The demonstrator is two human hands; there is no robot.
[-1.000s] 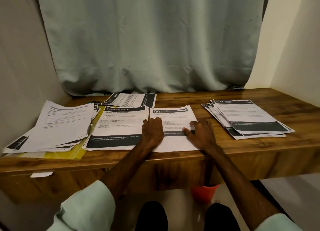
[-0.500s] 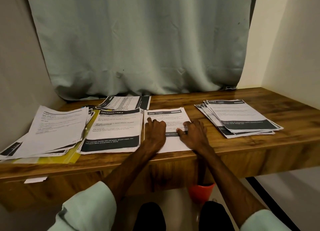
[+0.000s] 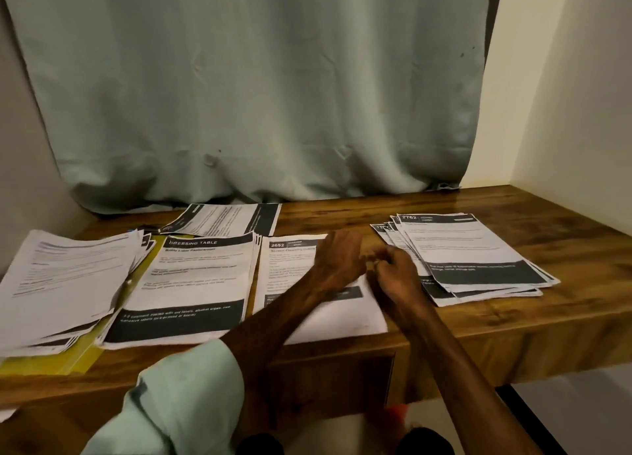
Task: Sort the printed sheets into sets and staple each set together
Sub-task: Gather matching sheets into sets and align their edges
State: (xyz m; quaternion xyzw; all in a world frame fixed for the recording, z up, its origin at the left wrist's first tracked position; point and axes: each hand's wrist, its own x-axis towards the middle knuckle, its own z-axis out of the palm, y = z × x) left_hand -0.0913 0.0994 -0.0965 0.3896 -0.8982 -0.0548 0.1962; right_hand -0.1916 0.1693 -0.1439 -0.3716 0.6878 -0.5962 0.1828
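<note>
Lifted from flat rest on the middle sheet (image 3: 284,266) half a second ago; now brought together, left grip (image 3: 338,259) meeting right grip (image 3: 393,278), over that sheet's right edge, near the right stack (image 3: 478,249). Leaves the sheet flat on the surface (image 3: 513,331), beneath both. Curled inward at the fingers; too blurred to tell whether holding anything.

Dim, warm light; motion-blurred throughout.

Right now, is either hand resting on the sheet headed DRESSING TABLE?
No: the left hand and right hand meet over the right edge of the 2652 sheet, clear of the DRESSING TABLE sheet.
</note>
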